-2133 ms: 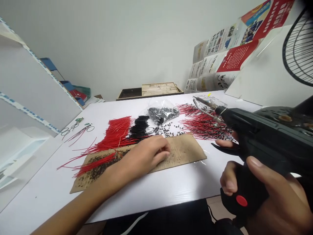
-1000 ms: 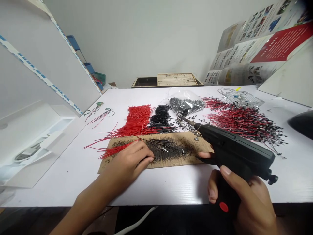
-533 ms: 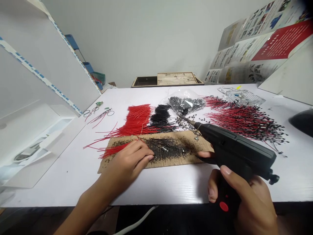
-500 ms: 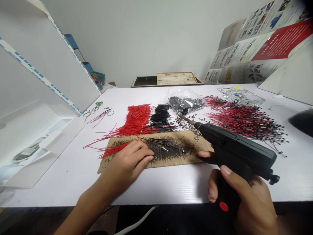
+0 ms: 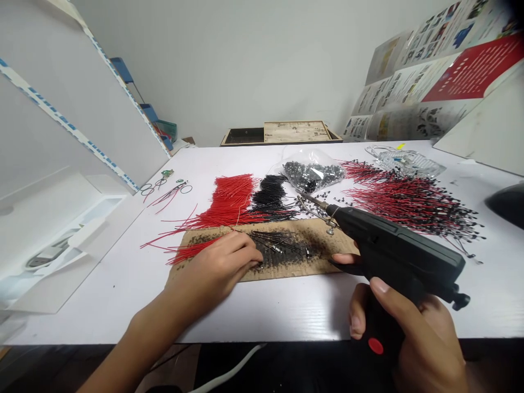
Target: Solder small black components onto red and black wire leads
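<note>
My right hand (image 5: 409,322) is wrapped round the grip of a black soldering gun (image 5: 401,245), whose metal tip points up and left above the cardboard. On the left part of the scorched cardboard strip (image 5: 327,265), my left hand (image 5: 229,259) has its thumb and fingertips pinched together; what lies between them is too small to make out. Red wires (image 5: 192,251) stick out left of that hand. Black wires (image 5: 270,238) and a small metal-and-black part (image 5: 308,252) lie on the cardboard to its right.
Behind the cardboard lie a red wire pile (image 5: 231,196), a black wire pile (image 5: 269,194) and a clear bag of small black parts (image 5: 313,172). Red wires with black ends (image 5: 421,202) spread at right. Scissors (image 5: 153,188) and an open white box (image 5: 61,240) are at left.
My left hand's fingertips have moved slightly right and the thumb has drawn in against the fingers. The right hand and soldering gun look almost unmoved.
</note>
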`<state>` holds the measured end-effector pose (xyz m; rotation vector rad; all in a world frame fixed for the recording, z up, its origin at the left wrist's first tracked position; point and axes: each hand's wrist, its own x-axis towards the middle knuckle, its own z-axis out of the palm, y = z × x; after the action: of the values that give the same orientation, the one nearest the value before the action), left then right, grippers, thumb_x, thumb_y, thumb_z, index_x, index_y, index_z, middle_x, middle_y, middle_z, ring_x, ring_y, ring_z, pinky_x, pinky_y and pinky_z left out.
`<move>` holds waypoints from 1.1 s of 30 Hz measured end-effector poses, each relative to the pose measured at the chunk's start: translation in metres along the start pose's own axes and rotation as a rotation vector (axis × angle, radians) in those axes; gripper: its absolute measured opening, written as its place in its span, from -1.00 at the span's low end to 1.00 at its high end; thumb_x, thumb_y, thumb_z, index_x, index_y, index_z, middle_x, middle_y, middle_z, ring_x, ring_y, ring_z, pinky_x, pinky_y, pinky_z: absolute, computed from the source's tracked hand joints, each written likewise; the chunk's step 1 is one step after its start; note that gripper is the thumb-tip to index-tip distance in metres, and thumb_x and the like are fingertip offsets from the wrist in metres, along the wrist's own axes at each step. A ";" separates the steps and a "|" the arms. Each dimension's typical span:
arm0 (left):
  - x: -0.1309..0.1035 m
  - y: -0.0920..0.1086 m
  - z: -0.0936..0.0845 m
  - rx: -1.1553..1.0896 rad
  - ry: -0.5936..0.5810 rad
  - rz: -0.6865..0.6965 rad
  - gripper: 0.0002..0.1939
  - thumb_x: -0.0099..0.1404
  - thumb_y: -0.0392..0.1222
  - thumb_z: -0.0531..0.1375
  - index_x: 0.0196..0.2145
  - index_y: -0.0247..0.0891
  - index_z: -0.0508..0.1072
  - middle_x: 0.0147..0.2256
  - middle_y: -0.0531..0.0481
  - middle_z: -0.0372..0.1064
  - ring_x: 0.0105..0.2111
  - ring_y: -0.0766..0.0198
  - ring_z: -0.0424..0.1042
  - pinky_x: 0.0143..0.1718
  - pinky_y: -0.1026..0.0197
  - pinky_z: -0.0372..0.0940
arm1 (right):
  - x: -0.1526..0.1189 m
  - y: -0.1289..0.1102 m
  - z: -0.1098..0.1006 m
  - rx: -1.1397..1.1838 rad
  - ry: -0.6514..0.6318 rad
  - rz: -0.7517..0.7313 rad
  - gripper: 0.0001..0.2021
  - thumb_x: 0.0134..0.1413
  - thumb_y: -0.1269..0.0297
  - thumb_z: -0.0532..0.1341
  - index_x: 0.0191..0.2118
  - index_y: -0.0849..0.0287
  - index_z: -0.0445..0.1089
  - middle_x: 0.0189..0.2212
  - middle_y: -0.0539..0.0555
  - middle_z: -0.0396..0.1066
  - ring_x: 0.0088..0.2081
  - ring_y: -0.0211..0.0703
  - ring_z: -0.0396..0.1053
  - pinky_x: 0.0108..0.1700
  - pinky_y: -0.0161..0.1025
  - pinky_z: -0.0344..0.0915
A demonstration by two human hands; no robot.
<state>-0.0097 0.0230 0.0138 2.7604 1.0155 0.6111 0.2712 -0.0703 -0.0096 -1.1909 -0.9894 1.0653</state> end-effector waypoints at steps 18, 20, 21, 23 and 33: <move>0.002 0.015 0.001 -0.007 0.024 -0.116 -0.88 0.53 -0.29 0.18 -0.21 -0.19 0.49 -0.23 0.08 0.45 -0.16 0.28 0.42 -0.12 0.24 0.27 | 0.001 -0.003 0.002 -0.011 0.018 0.035 -0.52 0.33 -0.13 0.25 0.06 0.18 0.59 -0.69 -0.02 0.35 -0.66 -0.22 0.25 -0.61 -0.35 0.20; 0.003 0.017 0.001 -0.005 0.010 -0.160 -0.95 0.50 -0.24 0.25 -0.20 -0.18 0.50 -0.21 0.07 0.46 -0.15 0.24 0.43 -0.14 0.22 0.27 | 0.000 -0.004 0.002 -0.014 0.004 0.044 -0.44 0.31 -0.16 0.25 0.16 0.20 0.55 -0.70 -0.03 0.34 -0.66 -0.20 0.24 -0.59 -0.33 0.26; 0.004 0.018 0.001 0.001 0.007 -0.181 -0.95 0.48 -0.21 0.28 -0.21 -0.18 0.49 -0.20 0.07 0.45 -0.15 0.23 0.43 -0.14 0.21 0.27 | -0.001 -0.004 0.002 -0.014 0.001 0.051 -0.44 0.30 -0.17 0.26 0.15 0.20 0.56 -0.71 -0.03 0.33 -0.67 -0.20 0.24 -0.58 -0.33 0.27; 0.006 0.020 0.001 0.016 0.000 -0.210 -0.91 0.45 -0.21 0.31 -0.24 -0.19 0.48 -0.22 0.06 0.45 -0.17 0.21 0.43 -0.17 0.20 0.27 | -0.001 -0.005 0.001 -0.010 0.012 0.067 -0.44 0.28 -0.17 0.27 0.14 0.18 0.56 -0.70 -0.02 0.34 -0.66 -0.19 0.25 -0.60 -0.33 0.25; 0.005 0.018 -0.001 -0.145 0.079 -0.147 -0.92 0.48 -0.30 0.26 -0.21 -0.18 0.54 -0.23 0.12 0.54 -0.19 0.37 0.50 -0.14 0.32 0.34 | 0.000 -0.005 0.002 -0.006 0.008 0.079 -0.48 0.29 -0.16 0.28 0.13 0.15 0.58 -0.69 -0.02 0.37 -0.64 -0.17 0.29 -0.54 -0.32 0.32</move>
<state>0.0042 0.0127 0.0209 2.5283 1.1308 0.7454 0.2694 -0.0702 -0.0040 -1.2466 -0.9462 1.1190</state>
